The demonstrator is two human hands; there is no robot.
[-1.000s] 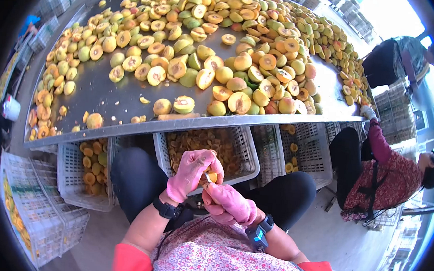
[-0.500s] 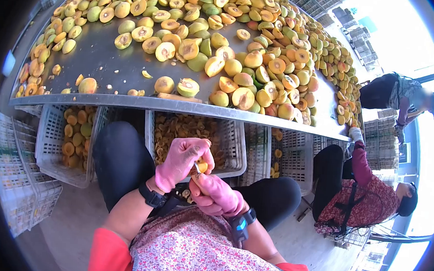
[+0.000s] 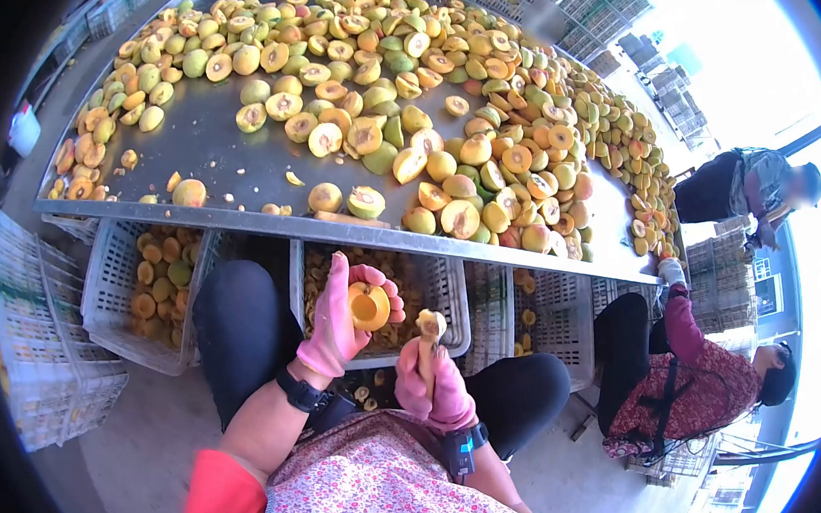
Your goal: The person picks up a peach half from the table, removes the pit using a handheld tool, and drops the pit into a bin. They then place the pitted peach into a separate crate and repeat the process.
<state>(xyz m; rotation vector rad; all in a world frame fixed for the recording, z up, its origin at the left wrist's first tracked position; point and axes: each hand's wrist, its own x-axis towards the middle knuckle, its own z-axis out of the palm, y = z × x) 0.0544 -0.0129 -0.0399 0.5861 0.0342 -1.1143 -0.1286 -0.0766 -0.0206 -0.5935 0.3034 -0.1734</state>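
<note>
I keep my left hand clamped on the peach half; my right hand, fist closed, lifts the pit on the tool.

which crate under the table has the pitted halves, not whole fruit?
The middle crate, just beyond the left hand, holds halves; the left crate holds whole fruit.

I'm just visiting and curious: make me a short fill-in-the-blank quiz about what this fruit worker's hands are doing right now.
1. The left hand holds a fruit half whose cut side is coloured ____.
2. The right hand grips a small tool with a ____ on its tip.
3. Both hands wear ____ gloves.
4. The basket behind the hands sits ____ the metal table.

Missing words: orange; pit; pink; under
</note>
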